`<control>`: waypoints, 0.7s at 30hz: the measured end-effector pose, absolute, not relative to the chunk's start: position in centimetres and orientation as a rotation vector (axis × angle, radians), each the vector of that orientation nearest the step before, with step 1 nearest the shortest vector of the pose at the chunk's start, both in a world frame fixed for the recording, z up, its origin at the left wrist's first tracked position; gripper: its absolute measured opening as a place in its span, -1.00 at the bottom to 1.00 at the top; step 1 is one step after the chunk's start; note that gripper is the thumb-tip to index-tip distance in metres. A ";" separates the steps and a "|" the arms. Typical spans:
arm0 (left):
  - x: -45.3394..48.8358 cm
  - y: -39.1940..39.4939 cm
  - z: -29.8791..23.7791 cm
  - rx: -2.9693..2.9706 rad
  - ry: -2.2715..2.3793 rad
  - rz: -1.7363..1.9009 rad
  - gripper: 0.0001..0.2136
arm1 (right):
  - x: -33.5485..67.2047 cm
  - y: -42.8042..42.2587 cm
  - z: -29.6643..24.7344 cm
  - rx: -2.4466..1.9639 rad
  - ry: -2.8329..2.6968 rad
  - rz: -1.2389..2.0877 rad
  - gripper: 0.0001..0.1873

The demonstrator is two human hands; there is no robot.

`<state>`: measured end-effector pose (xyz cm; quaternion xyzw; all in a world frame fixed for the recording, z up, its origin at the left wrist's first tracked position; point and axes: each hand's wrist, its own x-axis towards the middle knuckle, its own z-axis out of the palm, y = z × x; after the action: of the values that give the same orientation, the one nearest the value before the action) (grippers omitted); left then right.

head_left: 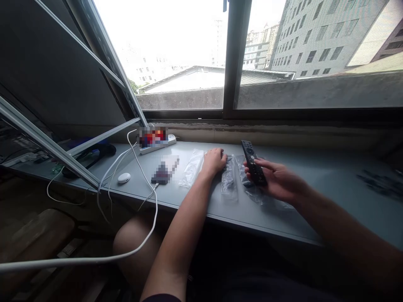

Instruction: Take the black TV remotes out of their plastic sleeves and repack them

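Note:
My right hand (278,180) holds a long black remote control (253,161) upright and tilted, its button face towards me and the thumb lying over the buttons. Beneath that hand, a crumpled clear plastic bag (256,195) lies on the table. My left hand (215,160) rests palm down on the table, fingers slightly bent and loosely apart, partly hidden by its own back. It lies between a whitish plastic packet (192,168) on its left and a clear plastic sleeve (229,182) on its right, at whose top end the fingertips lie.
The grey table (317,197) runs below a window. To the left are a blurred-out phone-like item (160,178) on a cable, a round white case (124,178) and a power strip (159,144). A white cable (155,214) hangs across the front edge beside a metal frame (103,136).

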<state>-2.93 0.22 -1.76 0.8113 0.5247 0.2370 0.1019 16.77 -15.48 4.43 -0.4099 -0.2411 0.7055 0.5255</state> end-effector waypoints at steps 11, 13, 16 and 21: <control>-2.8 0.7 -2.3 2.379 1.544 0.701 -0.64 | 15.9 -16.6 4.2 -1.051 -1.192 1.032 -0.63; -2.9 0.7 -2.2 2.380 1.538 0.696 -0.64 | 15.6 -17.1 4.9 -1.014 -1.302 0.919 -0.63; -2.9 0.7 -2.2 2.386 1.538 0.696 -0.65 | 15.4 -17.5 5.3 -0.956 -1.385 0.854 -0.60; -2.9 0.7 -2.2 2.387 1.542 0.695 -0.66 | 15.5 -17.2 4.8 -1.055 -1.295 0.880 -0.62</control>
<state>-2.87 0.70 -2.23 0.8112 0.5240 0.2361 0.1077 15.53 -17.16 4.76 -0.4527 -0.5556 0.3776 0.5864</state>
